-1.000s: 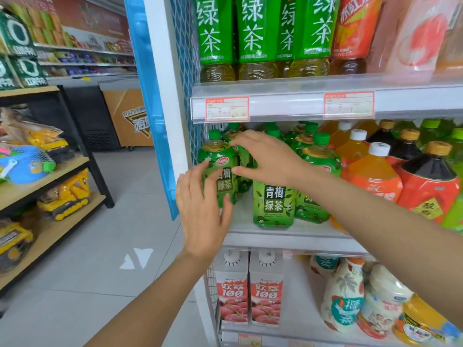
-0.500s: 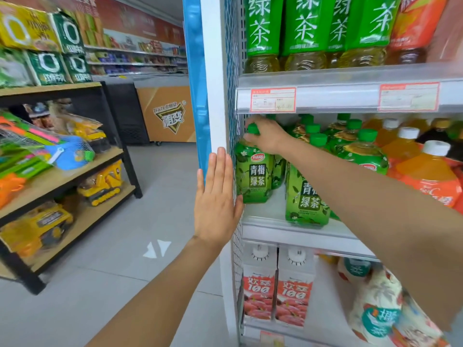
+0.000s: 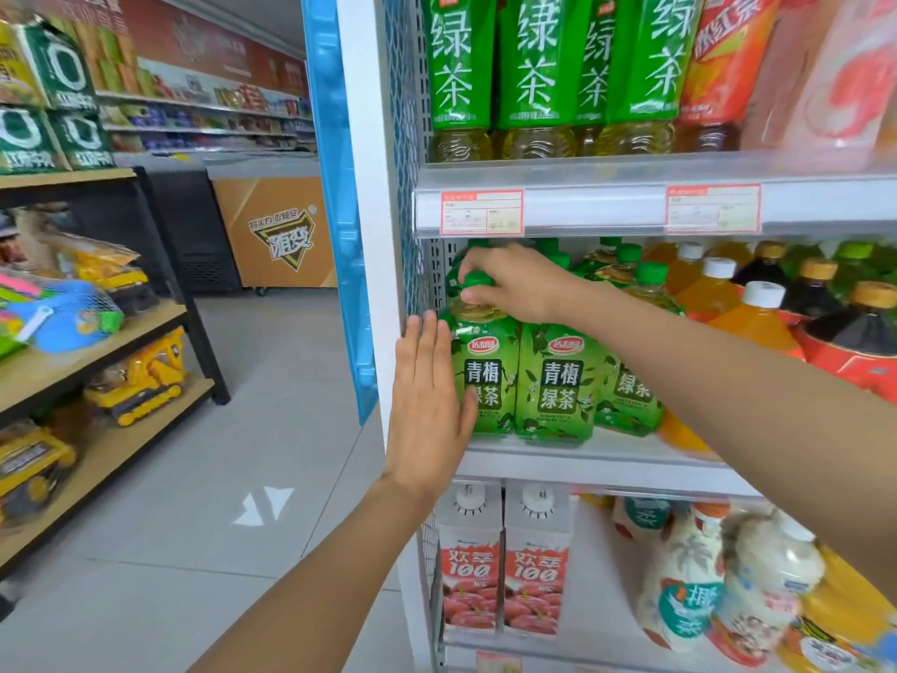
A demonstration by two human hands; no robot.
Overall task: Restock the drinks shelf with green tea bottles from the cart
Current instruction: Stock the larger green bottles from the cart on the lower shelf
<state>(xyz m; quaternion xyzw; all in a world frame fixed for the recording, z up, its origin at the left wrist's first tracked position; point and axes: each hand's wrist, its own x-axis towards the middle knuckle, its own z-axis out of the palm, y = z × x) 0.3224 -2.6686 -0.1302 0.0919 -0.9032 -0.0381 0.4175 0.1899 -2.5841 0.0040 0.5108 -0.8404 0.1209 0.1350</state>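
Green tea bottle [image 3: 485,376] stands upright at the left front of the middle shelf [image 3: 606,461], touching a second green bottle [image 3: 558,386] on its right. Right hand [image 3: 514,281] pinches its green cap [image 3: 478,282] from above. Left hand [image 3: 429,405], fingers straight and together, lies flat against the bottle's left side. Juice cartons [image 3: 505,570] sit on the shelf below.

The right hand [image 3: 514,284] covers most of the cap of the front-left green tea bottle [image 3: 488,361]. The left hand [image 3: 429,405] hides the lower left corner of its label. The tall green tea bottles [image 3: 534,65] on the shelf above are cut off by the top edge. The price tags [image 3: 481,212] are too blurred to read. The pale bottles [image 3: 757,590] at lower right are smeared, perhaps coconut drinks.
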